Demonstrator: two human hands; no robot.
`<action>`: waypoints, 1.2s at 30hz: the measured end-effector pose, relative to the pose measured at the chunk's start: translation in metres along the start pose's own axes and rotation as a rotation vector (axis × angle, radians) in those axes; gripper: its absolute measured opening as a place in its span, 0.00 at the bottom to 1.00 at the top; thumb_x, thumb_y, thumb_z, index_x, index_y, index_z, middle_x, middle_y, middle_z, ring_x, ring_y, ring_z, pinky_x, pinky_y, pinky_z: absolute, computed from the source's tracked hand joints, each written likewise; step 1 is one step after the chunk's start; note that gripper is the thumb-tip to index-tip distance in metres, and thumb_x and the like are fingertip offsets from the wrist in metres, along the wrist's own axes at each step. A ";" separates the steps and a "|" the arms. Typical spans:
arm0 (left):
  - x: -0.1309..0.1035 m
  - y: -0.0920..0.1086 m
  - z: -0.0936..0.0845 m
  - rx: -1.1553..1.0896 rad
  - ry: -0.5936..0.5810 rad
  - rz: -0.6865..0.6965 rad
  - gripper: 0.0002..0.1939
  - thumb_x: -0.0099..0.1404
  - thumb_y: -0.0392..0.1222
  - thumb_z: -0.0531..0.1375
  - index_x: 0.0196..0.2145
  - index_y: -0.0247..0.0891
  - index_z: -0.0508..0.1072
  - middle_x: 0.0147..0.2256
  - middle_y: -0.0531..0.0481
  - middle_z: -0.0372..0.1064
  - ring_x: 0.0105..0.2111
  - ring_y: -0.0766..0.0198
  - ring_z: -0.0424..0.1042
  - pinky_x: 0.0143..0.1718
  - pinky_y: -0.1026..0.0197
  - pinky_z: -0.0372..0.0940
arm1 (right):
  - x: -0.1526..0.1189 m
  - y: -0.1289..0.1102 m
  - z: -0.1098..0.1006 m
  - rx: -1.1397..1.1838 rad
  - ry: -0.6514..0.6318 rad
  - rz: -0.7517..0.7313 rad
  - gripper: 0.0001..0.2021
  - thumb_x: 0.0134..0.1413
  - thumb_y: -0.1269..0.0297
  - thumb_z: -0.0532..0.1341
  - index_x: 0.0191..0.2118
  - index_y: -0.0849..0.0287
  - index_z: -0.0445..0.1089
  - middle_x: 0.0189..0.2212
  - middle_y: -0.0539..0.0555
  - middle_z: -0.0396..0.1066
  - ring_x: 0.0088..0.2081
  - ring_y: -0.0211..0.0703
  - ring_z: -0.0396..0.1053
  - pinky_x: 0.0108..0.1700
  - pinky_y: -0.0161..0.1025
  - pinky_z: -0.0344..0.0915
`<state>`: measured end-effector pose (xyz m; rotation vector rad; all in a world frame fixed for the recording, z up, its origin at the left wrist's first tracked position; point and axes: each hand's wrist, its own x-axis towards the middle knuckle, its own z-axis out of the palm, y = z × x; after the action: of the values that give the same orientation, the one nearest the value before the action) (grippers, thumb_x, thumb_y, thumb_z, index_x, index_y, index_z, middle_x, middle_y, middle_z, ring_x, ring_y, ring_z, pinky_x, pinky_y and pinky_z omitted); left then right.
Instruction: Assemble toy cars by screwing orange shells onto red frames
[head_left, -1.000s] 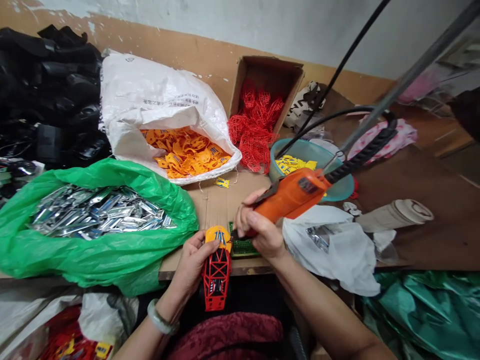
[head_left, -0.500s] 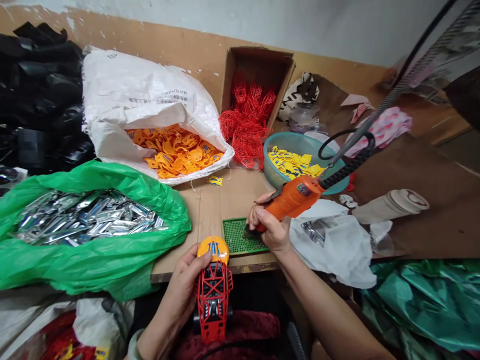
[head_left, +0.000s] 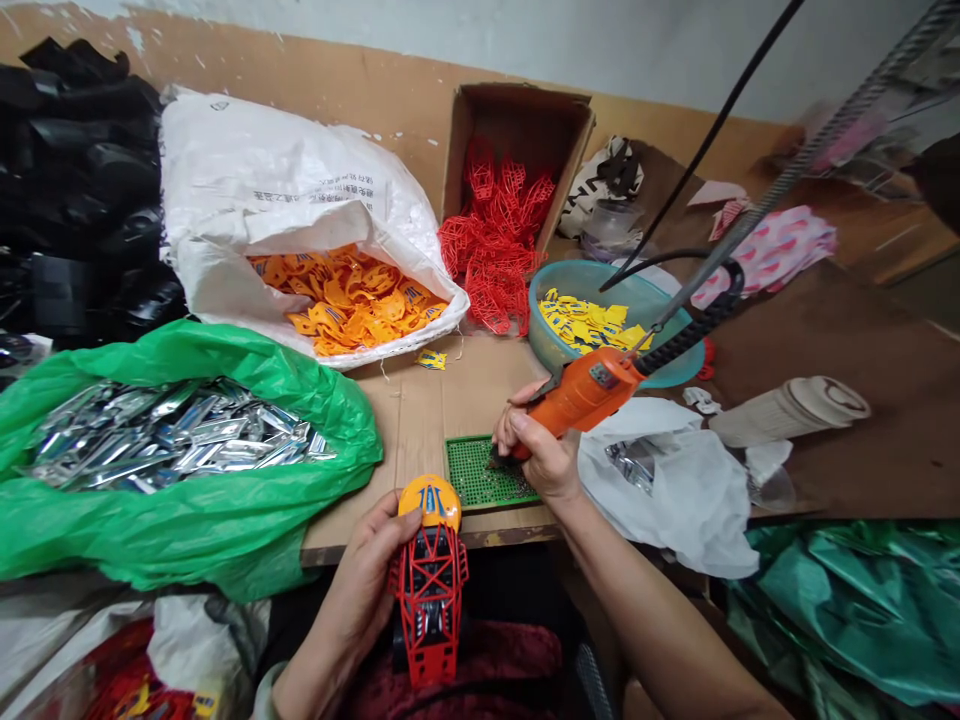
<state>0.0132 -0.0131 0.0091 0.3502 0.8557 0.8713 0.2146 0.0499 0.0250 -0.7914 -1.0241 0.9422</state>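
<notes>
My left hand point(head_left: 367, 580) holds a toy car body point(head_left: 429, 590) over my lap: a red cage frame with an orange hood at its top. My right hand point(head_left: 536, 450) grips an orange electric screwdriver point(head_left: 585, 392) that hangs on a black cord. Its tip rests on a small green perforated tray point(head_left: 480, 470) at the table's front edge. The toy sits just left of and below that tray.
A white sack of orange parts point(head_left: 352, 300), a green bag of silver parts point(head_left: 172, 430), a cardboard box of red cages point(head_left: 502, 230) and a teal bowl of yellow pieces point(head_left: 585, 320) crowd the table. A white plastic bag point(head_left: 675, 490) lies right of my hand.
My right hand moved the screwdriver off the toy and onto the green tray. My left hand lowered the toy slightly toward my lap.
</notes>
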 end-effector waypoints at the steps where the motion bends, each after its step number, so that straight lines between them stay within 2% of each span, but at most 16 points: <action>1: 0.000 0.000 -0.001 -0.002 -0.004 0.002 0.17 0.57 0.40 0.71 0.43 0.33 0.74 0.31 0.46 0.80 0.24 0.65 0.77 0.28 0.65 0.73 | 0.000 0.000 0.000 0.001 -0.004 0.001 0.09 0.56 0.64 0.65 0.40 0.56 0.65 0.17 0.41 0.65 0.16 0.34 0.63 0.23 0.35 0.66; 11: 0.003 -0.002 -0.004 -0.002 -0.006 -0.002 0.17 0.56 0.41 0.71 0.41 0.34 0.74 0.29 0.47 0.80 0.24 0.63 0.77 0.28 0.63 0.73 | -0.002 -0.002 0.003 -0.033 -0.007 0.028 0.10 0.54 0.62 0.66 0.38 0.55 0.64 0.16 0.40 0.64 0.15 0.35 0.63 0.23 0.36 0.65; 15: 0.000 0.001 -0.003 -0.010 -0.012 0.009 0.19 0.53 0.40 0.72 0.42 0.34 0.75 0.32 0.45 0.81 0.27 0.60 0.79 0.31 0.62 0.73 | 0.001 -0.006 0.006 -0.023 -0.021 0.029 0.10 0.54 0.63 0.66 0.40 0.56 0.66 0.17 0.41 0.65 0.16 0.35 0.64 0.23 0.36 0.65; 20: -0.002 0.005 -0.001 0.006 -0.066 0.031 0.20 0.52 0.39 0.73 0.42 0.33 0.76 0.34 0.44 0.81 0.30 0.60 0.79 0.35 0.61 0.72 | 0.014 -0.040 0.032 0.138 0.045 0.033 0.09 0.49 0.63 0.65 0.37 0.55 0.67 0.14 0.40 0.62 0.14 0.36 0.60 0.22 0.38 0.63; 25: -0.004 0.005 0.002 0.021 -0.113 0.062 0.20 0.54 0.38 0.72 0.44 0.33 0.77 0.41 0.41 0.81 0.33 0.62 0.78 0.39 0.62 0.71 | 0.014 -0.067 0.065 0.235 -0.054 0.107 0.10 0.46 0.61 0.64 0.35 0.54 0.66 0.13 0.40 0.59 0.12 0.36 0.57 0.21 0.38 0.62; 30: -0.006 0.006 0.002 0.014 -0.128 0.085 0.19 0.55 0.38 0.72 0.44 0.33 0.77 0.40 0.43 0.80 0.34 0.63 0.76 0.41 0.62 0.69 | 0.001 -0.060 0.077 0.221 -0.123 0.168 0.10 0.48 0.58 0.64 0.36 0.52 0.65 0.14 0.40 0.58 0.13 0.38 0.56 0.22 0.41 0.63; 36: -0.006 0.004 -0.001 0.024 -0.146 0.101 0.16 0.56 0.39 0.71 0.43 0.34 0.78 0.41 0.43 0.79 0.36 0.60 0.75 0.43 0.60 0.68 | -0.006 -0.052 0.082 0.229 -0.148 0.180 0.11 0.48 0.58 0.65 0.36 0.52 0.65 0.13 0.40 0.59 0.13 0.38 0.57 0.21 0.39 0.59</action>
<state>0.0088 -0.0151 0.0139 0.4753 0.7179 0.9179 0.1503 0.0332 0.0955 -0.6356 -0.9621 1.2639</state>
